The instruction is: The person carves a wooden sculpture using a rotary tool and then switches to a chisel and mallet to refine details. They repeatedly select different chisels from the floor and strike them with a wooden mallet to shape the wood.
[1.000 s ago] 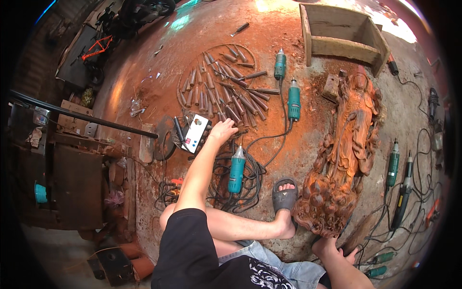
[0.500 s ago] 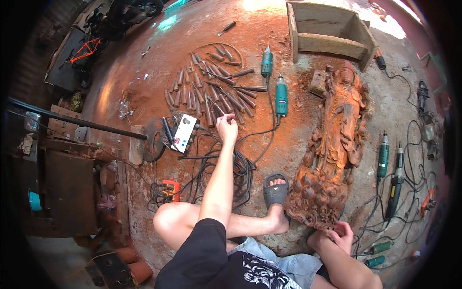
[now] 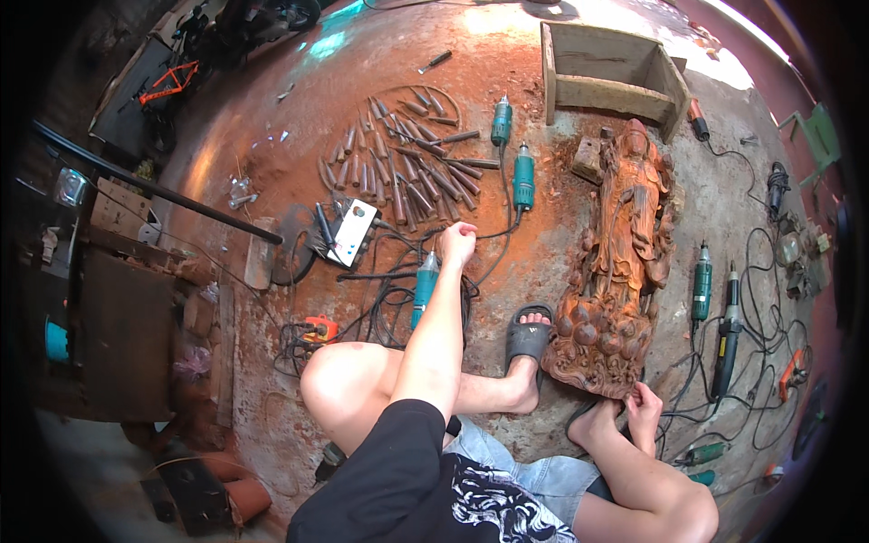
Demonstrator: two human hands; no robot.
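Observation:
My left hand is closed, palm hidden, over the cables just nearer than a spread of wood-handled carving chisels. Whatever its fingers may hold does not show. A teal die grinder lies beside my left forearm, partly covered by it. A carved wooden statue of a robed figure lies on its back to the right, its knotted base toward me. Close to that base and my bare foot, my right hand hangs with loosely bent fingers, slightly apart, and nothing visible in them.
Two teal die grinders rest beyond the tangled black cables. A white control box sits left of them. Beyond the statue stands a wooden box frame. More corded tools lie at right; an orange power socket is near my knee.
My left hand has drawn back from the chisel handles, slightly right and toward me. The grinder beside my forearm has come into sight. My right hand has shifted slightly nearer the statue's base.

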